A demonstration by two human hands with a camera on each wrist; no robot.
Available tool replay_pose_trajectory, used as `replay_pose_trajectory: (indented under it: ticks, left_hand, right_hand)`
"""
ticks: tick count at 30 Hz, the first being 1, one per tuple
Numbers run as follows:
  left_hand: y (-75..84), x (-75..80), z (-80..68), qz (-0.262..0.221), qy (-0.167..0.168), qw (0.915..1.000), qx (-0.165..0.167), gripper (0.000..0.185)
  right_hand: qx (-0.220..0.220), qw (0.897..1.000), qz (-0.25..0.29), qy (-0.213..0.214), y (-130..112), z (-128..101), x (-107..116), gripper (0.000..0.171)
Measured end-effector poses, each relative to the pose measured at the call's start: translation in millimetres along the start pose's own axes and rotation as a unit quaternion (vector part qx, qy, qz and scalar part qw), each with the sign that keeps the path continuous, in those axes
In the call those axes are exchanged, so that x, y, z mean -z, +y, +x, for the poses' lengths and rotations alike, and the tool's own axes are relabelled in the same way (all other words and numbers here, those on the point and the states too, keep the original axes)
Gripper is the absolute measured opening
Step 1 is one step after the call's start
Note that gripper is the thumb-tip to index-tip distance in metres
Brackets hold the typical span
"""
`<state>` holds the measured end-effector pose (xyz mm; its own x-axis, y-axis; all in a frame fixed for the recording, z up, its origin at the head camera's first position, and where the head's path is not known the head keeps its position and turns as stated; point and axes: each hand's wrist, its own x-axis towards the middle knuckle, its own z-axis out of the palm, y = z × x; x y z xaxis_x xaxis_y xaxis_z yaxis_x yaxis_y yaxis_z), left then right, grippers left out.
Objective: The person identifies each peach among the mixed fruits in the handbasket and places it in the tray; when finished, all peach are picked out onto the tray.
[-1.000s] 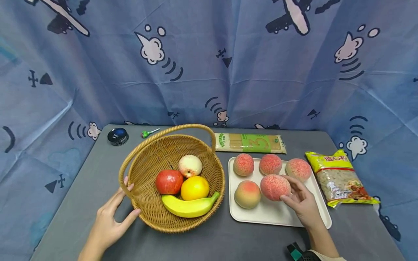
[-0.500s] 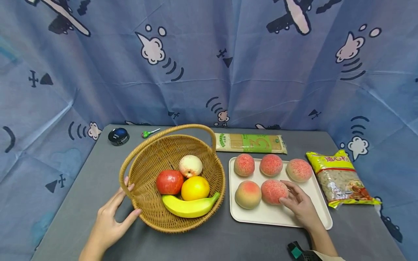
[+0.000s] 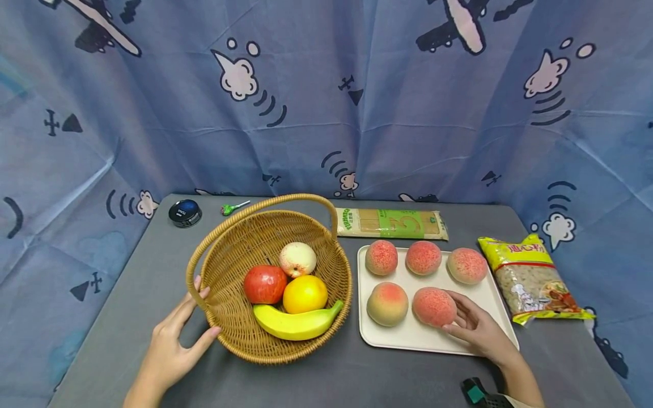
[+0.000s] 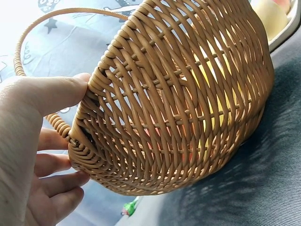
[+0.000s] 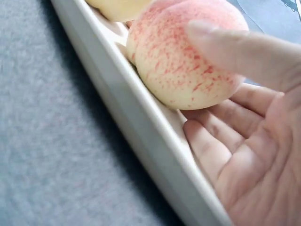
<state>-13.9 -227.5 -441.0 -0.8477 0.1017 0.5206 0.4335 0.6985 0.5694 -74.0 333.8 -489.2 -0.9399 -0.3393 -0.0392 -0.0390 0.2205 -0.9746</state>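
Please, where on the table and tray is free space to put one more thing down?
The grey table is bare left of the basket, between the black tin and the left hand. Its front edge below the tray is bare too. The tray holds five peaches; the right hand touches one.

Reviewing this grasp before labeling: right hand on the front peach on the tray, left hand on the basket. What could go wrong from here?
1. The right hand touches the front right peach with loosely spread fingers, not wrapped round it; lifted like this, it might roll off.
2. That peach sits close beside its neighbour peach on the white tray; a sideways nudge could knock the neighbour.
3. The left hand only rests against the basket rim, so the basket could slide if bumped.
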Motion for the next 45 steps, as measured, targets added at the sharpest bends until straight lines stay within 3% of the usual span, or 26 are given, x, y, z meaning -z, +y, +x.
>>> replay_pose_trajectory:
  ticks: [9,14,18,21,28,37,45]
  left_hand:
    - [0.8,-0.5,-1.2,-0.001,0.002,1.0,0.001,0.071]
    - [1.5,-0.8,-0.8,-0.007,0.002,1.0,-0.006,0.07]
    - [2.6,-0.6,-0.8,-0.005,0.001,1.0,-0.006,0.069]
    - [2.6,-0.7,-1.2,-0.005,0.003,1.0,-0.007,0.069]
    - [2.1,-0.9,-1.1,-0.006,0.007,0.9999,-0.008,0.069]
    - [3.4,-0.3,0.4,-0.003,0.006,1.0,-0.005,0.07]
    - [1.0,-1.5,0.1,-0.001,0.008,0.9999,-0.009,0.07]
  right_hand:
    - [0.044,0.999,-0.013,-0.012,0.3,0.2,1.9,0.07]
    - [0.084,0.996,-0.032,0.023,-6.8,1.6,-0.4,0.07]
    - [0.107,0.99,-0.055,0.066,-24.1,4.2,-5.9,0.069]
    - [0.133,0.987,-0.052,0.074,-39.9,7.9,-12.8,0.067]
    - [0.2,0.979,-0.016,0.027,-72.6,24.9,-37.9,0.067]
    - [0.213,0.974,-0.056,-0.059,-116.4,57.9,-77.9,0.066]
    - [0.197,0.969,-0.067,-0.13,-166.7,98.4,-117.4,0.06]
